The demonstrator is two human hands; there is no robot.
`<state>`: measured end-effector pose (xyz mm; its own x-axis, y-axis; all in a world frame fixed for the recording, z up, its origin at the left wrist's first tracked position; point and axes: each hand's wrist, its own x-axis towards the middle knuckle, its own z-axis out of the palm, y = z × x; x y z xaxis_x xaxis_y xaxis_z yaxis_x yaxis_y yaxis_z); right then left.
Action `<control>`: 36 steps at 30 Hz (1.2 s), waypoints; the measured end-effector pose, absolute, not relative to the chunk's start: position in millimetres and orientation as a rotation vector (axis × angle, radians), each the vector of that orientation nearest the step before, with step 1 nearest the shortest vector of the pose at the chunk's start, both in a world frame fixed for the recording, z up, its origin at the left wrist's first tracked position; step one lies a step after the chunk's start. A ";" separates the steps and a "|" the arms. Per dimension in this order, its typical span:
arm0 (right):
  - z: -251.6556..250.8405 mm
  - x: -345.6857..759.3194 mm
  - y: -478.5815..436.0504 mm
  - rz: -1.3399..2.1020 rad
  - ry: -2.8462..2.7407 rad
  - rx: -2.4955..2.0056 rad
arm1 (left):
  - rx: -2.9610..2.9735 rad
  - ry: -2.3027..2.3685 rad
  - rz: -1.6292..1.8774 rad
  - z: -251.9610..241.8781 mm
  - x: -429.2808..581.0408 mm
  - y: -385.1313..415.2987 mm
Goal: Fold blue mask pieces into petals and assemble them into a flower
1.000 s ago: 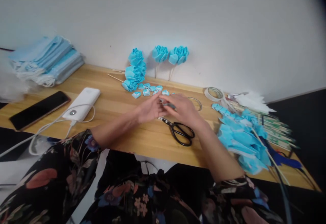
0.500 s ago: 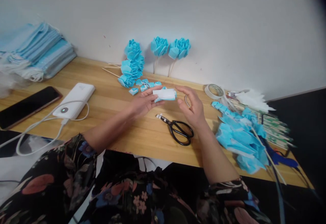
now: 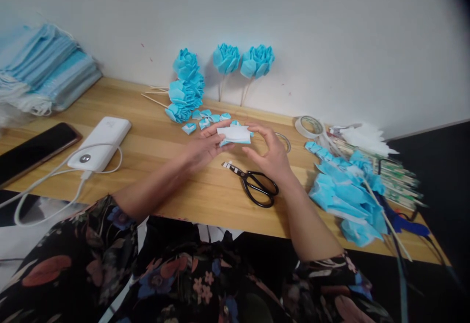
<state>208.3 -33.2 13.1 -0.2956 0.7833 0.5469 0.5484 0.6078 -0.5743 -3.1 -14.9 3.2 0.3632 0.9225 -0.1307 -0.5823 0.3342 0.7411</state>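
While the left hand (image 3: 205, 148) pinches the strip (image 3: 235, 134) in the head view, white side showing with some blue under it, the right hand (image 3: 272, 154) has its thumb and fingers apart by the strip's other end, can't tell if touching. Scissors (image 3: 244, 174) lie nearside of the fingers, petals (image 3: 204, 124) just past the left ones, flowers (image 3: 185, 92) beyond.

On the left part of the table (image 3: 205, 205), a dark phone (image 3: 38, 151) is lying near a white power bank (image 3: 106, 137), into which a white cable (image 3: 86, 174) is plugged.
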 end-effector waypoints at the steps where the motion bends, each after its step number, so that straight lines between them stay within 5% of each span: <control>1: 12.4 208.1 -33.1 0.352 -1.997 -1.069 | 0.659 0.611 1.057 4.3 -2.9 -15.6; 36: 13.5 204.7 -37.0 0.074 -2.057 -0.912 | 0.578 0.780 1.042 6.9 -7.0 -9.3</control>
